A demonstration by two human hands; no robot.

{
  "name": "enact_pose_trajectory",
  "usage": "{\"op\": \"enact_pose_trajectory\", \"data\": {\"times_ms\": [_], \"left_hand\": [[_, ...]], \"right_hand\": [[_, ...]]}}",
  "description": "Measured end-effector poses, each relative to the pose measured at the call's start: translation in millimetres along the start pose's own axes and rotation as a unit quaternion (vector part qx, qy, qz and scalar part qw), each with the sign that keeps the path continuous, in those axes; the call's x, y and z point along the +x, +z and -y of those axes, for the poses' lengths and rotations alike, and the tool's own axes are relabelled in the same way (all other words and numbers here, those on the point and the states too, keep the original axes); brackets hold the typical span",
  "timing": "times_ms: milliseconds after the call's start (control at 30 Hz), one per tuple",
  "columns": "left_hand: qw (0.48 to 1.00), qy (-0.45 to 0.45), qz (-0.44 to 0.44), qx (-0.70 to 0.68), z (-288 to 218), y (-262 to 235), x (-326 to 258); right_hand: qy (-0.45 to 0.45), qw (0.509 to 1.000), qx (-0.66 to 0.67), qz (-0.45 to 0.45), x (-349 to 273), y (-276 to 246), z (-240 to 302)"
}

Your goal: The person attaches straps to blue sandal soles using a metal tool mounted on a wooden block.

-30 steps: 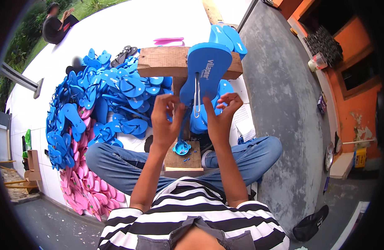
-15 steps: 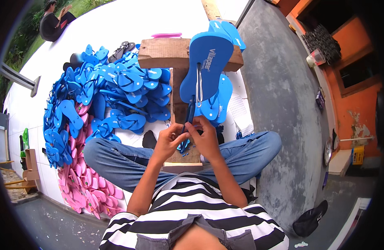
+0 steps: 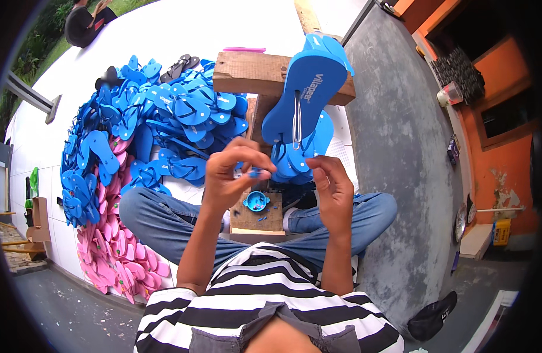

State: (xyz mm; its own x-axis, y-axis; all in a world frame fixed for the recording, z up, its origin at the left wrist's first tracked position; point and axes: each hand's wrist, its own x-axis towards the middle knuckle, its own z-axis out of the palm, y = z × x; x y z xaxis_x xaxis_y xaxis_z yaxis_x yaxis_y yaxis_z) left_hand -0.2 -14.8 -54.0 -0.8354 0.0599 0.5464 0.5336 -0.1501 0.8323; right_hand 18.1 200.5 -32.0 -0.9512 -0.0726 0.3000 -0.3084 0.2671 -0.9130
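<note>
My left hand (image 3: 231, 172) is pinched on a small blue piece (image 3: 257, 173) at its fingertips, too small to make out its kind. To its right, my right hand (image 3: 334, 191) is raised with thumb and fingers apart and nothing seen between them. Just beyond both hands, a blue flip-flop sole (image 3: 318, 67) leans against a wooden block stand (image 3: 247, 73). A metal wire loop (image 3: 297, 120) hangs from the sole's middle. Below my hands a small blue bowl (image 3: 256, 201) with bits in it sits on a wooden board (image 3: 260, 225).
Left lies a large heap of blue flip-flops (image 3: 191, 110), with pink flip-flops (image 3: 115, 235) nearer me. More blue flip-flops (image 3: 324, 132) lie behind the stand. A grey concrete strip (image 3: 400, 170) runs along the right. A person (image 3: 85, 25) sits far left.
My hands have parted and risen, the left moving left with the small blue piece, the right moving right. A dark blue strap they worked on below the sole is released. The bowl is now uncovered.
</note>
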Motion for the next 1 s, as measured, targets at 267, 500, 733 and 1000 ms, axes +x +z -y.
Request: {"op": "enact_pose_trajectory", "data": {"times_ms": [267,500,733,1000], "left_hand": [[0.934,-0.199,0.100,-0.279,9,23,13],[0.990,-0.081,-0.019,-0.118,-2,27,37],[0.941,0.113,-0.114,0.296,-41,13,92],[0.930,0.033,0.056,0.362,-37,7,133]], "right_hand": [[-0.055,0.956,0.250,0.145,25,5,9],[-0.051,0.938,0.341,0.026,36,24,0],[-0.044,0.900,0.431,0.039,38,38,3],[-0.039,0.875,0.476,0.080,40,39,-13]]}}
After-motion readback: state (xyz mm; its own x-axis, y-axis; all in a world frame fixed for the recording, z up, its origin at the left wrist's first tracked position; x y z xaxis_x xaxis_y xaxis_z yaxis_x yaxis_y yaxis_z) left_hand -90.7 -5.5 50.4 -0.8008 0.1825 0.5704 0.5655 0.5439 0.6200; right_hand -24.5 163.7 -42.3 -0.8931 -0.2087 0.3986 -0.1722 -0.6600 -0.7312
